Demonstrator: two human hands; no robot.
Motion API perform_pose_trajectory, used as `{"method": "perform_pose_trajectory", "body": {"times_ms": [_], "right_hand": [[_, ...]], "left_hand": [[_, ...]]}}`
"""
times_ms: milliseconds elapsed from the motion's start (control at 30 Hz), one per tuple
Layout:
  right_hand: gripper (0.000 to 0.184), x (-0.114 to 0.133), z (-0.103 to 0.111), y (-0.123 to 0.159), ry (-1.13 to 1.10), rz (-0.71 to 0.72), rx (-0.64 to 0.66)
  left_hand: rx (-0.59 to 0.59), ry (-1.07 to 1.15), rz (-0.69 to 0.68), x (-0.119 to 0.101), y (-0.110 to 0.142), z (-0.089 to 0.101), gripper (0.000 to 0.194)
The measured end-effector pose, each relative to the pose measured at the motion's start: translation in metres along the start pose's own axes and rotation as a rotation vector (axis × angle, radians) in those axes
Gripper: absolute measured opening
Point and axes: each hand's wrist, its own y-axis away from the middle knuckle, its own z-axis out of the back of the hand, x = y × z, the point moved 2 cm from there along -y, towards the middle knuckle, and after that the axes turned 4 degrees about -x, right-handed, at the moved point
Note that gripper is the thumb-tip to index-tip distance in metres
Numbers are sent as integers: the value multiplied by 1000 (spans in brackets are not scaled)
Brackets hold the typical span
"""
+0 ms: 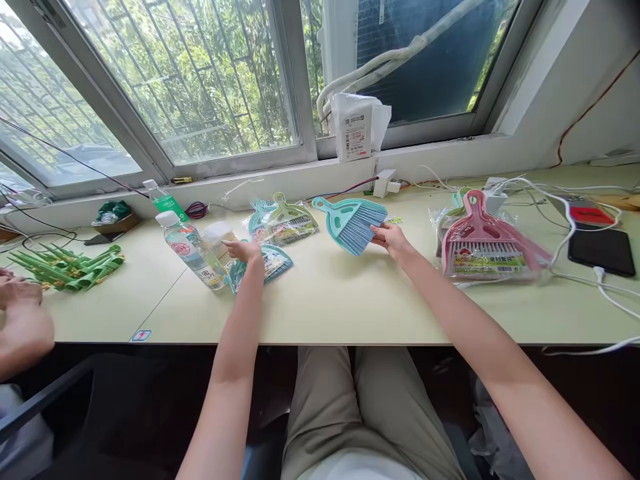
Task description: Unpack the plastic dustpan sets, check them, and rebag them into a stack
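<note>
My right hand grips a light-blue mini dustpan and brush set by its wide bristle end, the handle pointing up and left. My left hand has its fingers curled over a teal dustpan set in clear wrapping. Whatever those fingers pinch is too small to make out. Behind, a wrapped green dustpan set lies overlapping another blue one. Just left of my left hand, a clear plastic bottle leans beside a pale translucent item.
At right lie wrapped pink dustpan sets, a black phone and white cables. Green strip-like pieces lie at left near another person's hands. A white package stands on the sill.
</note>
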Motion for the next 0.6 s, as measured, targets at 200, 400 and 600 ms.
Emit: {"method": "perform_pose_trajectory", "body": {"times_ms": [200, 400, 600], "right_hand": [[9, -2, -12, 9, -11, -6, 22], [23, 1, -34, 25, 216, 33, 165], [38, 25, -21, 38, 874, 749, -425]], "left_hand": [[267, -130, -475, -19, 47, -28, 44], [949, 132, 15, 1, 106, -71, 51], [818, 190, -283, 3, 113, -70, 42]]}}
